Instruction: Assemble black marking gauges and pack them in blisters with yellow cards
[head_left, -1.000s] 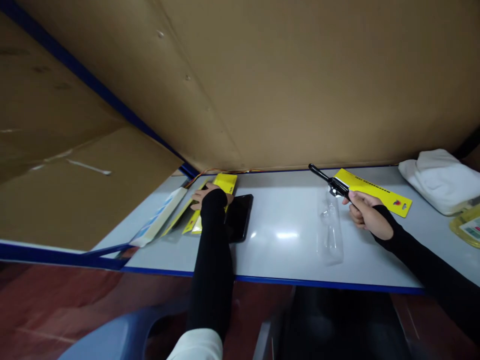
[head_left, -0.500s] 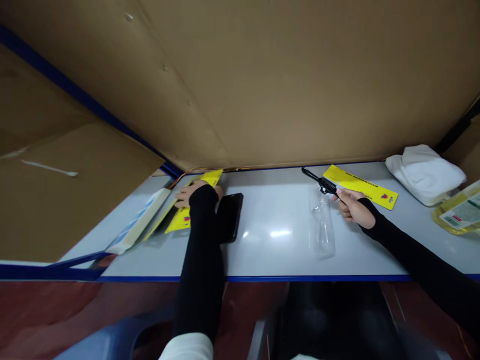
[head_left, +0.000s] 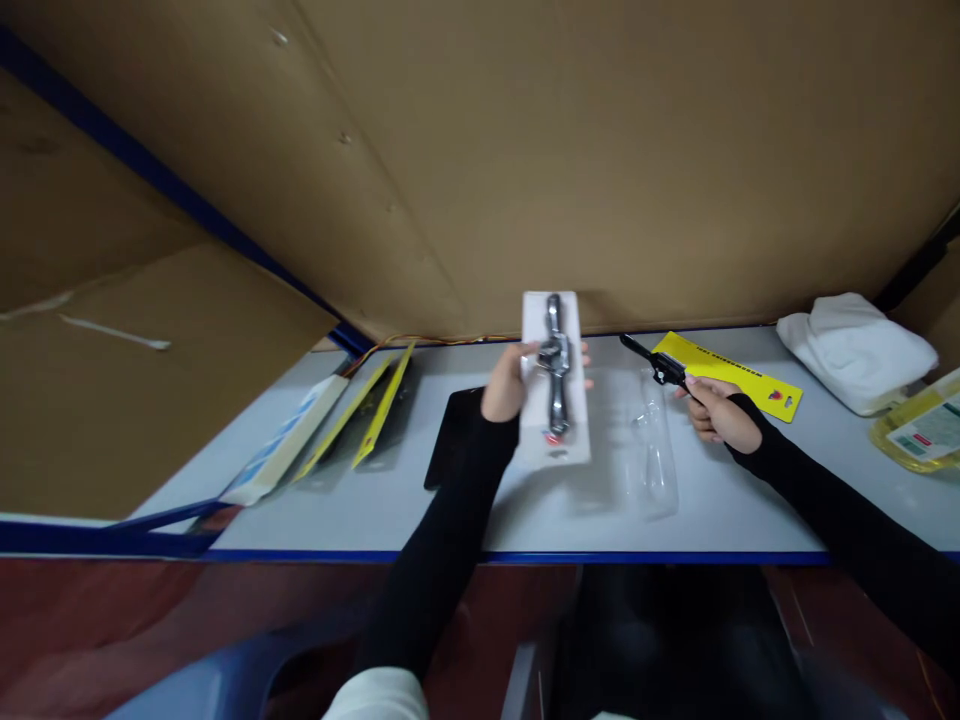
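Note:
My left hand (head_left: pixel 504 386) is closed on a packaged spokeshave (head_left: pixel 556 365), a black tool on a white-faced card, held upright above the table. The thumb lies at the card's left edge and fingertips show past its right edge. In my right hand (head_left: pixel 721 413) is a loose black spokeshave (head_left: pixel 666 368), gripped by one handle with its other end pointing up and left. Below it, a clear plastic blister shell (head_left: pixel 654 455) lies on the table. Behind that hand rests a yellow backing card (head_left: pixel 739 372) with printed lettering.
A black phone (head_left: pixel 452 440) lies under my left forearm. More yellow-carded packs (head_left: pixel 384 405) and a long white-and-blue box (head_left: pixel 289 440) stand at left. At right are a white cloth (head_left: pixel 855 350) and a bottle of yellow liquid (head_left: pixel 919 430). A cardboard wall (head_left: pixel 600 150) closes the back.
My left hand has lifted a packaged spokeshave from the yellow packs at left and brought it to the middle, its white face now showing. My right hand keeps hold of the loose spokeshave.

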